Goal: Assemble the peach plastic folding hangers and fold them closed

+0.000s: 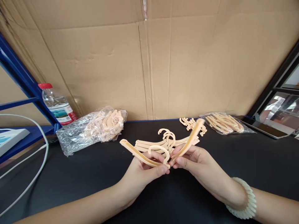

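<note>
Over a black table (70,183) I hold a small beige plastic hanger in two halves. My left hand (142,172) is closed on the left arm piece with its hook (137,154). My right hand (193,165), with a pale bead bracelet (245,202) at the wrist, pinches the right arm piece (190,140), which tilts up to the right. The two pieces meet between my thumbs. Just behind my hands lies a small stack of the same hangers (167,141).
A clear bag of hanger parts (93,127) lies at the left, another bag (224,123) and loose pieces (189,123) at the back right. A water bottle (57,104) stands by a blue rack (21,81). White cable (39,165) left, tablet (266,127) right, cardboard wall behind.
</note>
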Available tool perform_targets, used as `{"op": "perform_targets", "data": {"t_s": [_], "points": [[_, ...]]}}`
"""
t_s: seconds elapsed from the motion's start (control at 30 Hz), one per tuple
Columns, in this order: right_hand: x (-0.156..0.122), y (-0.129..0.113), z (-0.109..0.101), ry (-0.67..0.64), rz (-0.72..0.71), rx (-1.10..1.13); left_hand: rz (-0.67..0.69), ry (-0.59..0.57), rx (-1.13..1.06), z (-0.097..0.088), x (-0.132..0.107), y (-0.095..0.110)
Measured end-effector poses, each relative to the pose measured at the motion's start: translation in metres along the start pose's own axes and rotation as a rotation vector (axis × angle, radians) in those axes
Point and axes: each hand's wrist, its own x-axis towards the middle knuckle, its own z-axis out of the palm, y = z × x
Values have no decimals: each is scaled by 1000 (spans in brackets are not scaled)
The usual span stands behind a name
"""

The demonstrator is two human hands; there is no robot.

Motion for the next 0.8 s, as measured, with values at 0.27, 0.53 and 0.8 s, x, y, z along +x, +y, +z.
{"op": "perform_targets", "data": {"t_s": [0.27,0.53,0.8], "points": [[4,-4,-3,-118,-80,-89,26,-11,52,0,1,-2],[3,-5,-3,-110,-136,-174,77,-23,146,-1,2,-1],[4,-13,-2,-209,-76,-213,70,-21,148,1,2,-1]]}}
